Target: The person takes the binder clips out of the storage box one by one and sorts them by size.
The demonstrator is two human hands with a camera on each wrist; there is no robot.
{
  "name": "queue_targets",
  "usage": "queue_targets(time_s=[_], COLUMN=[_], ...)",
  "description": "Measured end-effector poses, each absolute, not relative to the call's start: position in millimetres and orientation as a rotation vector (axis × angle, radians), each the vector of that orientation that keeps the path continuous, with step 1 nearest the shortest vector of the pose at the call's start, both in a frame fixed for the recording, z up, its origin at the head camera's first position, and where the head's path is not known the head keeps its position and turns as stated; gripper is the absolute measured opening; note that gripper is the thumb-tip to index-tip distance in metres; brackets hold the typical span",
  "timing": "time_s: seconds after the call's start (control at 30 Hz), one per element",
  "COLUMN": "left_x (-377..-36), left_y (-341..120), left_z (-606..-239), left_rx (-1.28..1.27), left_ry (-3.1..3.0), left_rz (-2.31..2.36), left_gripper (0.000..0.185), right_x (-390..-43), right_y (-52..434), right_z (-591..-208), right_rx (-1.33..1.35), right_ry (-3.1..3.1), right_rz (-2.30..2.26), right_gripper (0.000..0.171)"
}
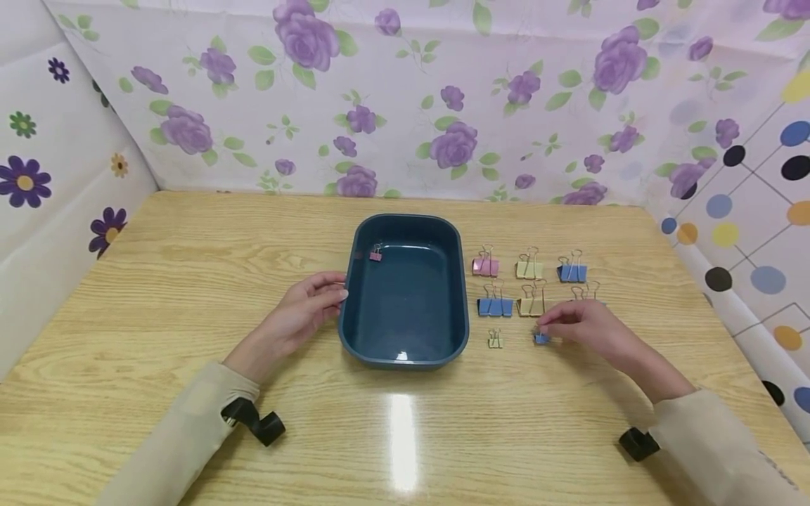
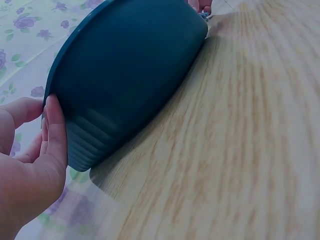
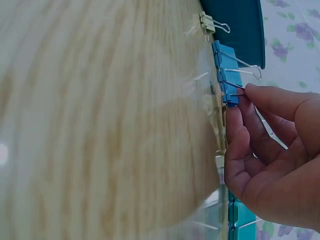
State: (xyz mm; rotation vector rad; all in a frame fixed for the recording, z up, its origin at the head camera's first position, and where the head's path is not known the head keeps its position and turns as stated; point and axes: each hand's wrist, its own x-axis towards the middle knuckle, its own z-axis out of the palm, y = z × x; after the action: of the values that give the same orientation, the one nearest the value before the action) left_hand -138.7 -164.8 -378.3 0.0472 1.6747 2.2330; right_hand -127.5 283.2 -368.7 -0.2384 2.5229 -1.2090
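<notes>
My left hand (image 1: 306, 307) grips the left rim of a dark teal plastic tray (image 1: 405, 364), thumb and fingers on either side of its edge (image 2: 48, 87). Inside the tray, near its far left corner, sits a small pink binder clip (image 1: 376, 256). Over on the right, my right hand (image 1: 585, 329) pinches the wire handle of a small blue binder clip (image 1: 541, 339) low over the table. Its fingertips meet at the handle in the right wrist view, with the blue body (image 3: 230, 95) beyond them. Left of it stands a small pale yellow binder clip (image 1: 496, 342).
Larger binder clips stand in two rows right of the tray: pink (image 1: 486, 267), pale yellow (image 1: 529, 270) and blue (image 1: 572, 273) behind, blue (image 1: 496, 307) and yellow (image 1: 531, 306) in front. Another blue one is partly hidden behind my right hand. Flowered cloth (image 1: 392, 105) hangs behind the table.
</notes>
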Motion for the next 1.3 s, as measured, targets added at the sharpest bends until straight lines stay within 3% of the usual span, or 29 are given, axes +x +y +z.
queue_targets(time_s=[0.73,1.3], left_x=[-139.0,-138.1], left_y=[-163.6,-163.5], left_z=[-378.6,-378.2], left_rx=[0.053,0.040], left_ry=[1.673,1.661], left_rz=[2.236,2.250], left_gripper=[0.033,0.033], right_x=[-126.0,-126.2], right_y=[288.5,294.9], right_z=[-371.4,-355.5], right_rx=[-0.201,-0.181], right_ry=[2.474,2.484], right_rz=[-1.254,-1.225], right_gripper=[0.027,0.040])
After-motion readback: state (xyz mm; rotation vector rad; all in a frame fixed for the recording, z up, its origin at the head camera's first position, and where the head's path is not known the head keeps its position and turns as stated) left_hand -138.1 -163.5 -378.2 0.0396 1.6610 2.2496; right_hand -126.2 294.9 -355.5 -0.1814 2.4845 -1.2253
